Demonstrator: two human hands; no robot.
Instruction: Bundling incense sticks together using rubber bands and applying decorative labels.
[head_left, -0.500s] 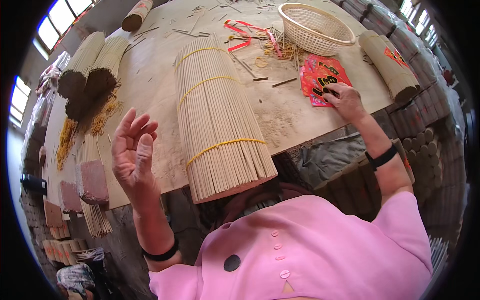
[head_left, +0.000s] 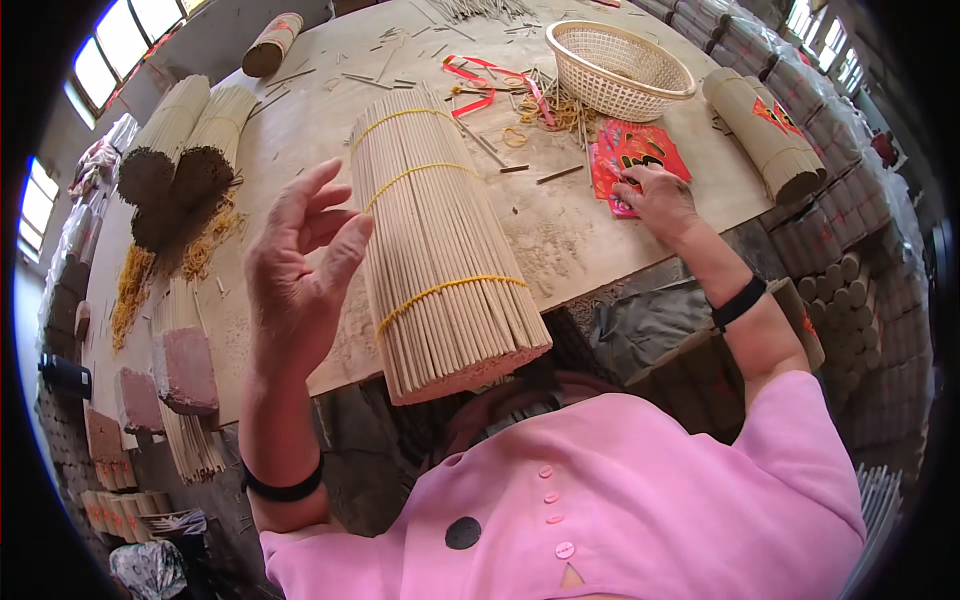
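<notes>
A thick bundle of tan incense sticks lies in front of me, its near end past the table edge. Three yellow bands ring it. My left hand is raised beside the bundle's left side, fingers apart and holding nothing. To the right, my right hand rests over a pile of red printed paper labels. Its thumb and fingertips pinch at the near edge of the pile; whether one label or several are between them is hidden.
A cream woven plastic basket stands behind the labels, with rubber bands and red ribbon beside it. More bundles lie at the left and right. Reddish bricks weigh down loose sticks at the table's left edge.
My left hand has moved right, nearer the bundle. My right hand stays at the labels, and the top labels have shifted and fanned differently under its fingers.
</notes>
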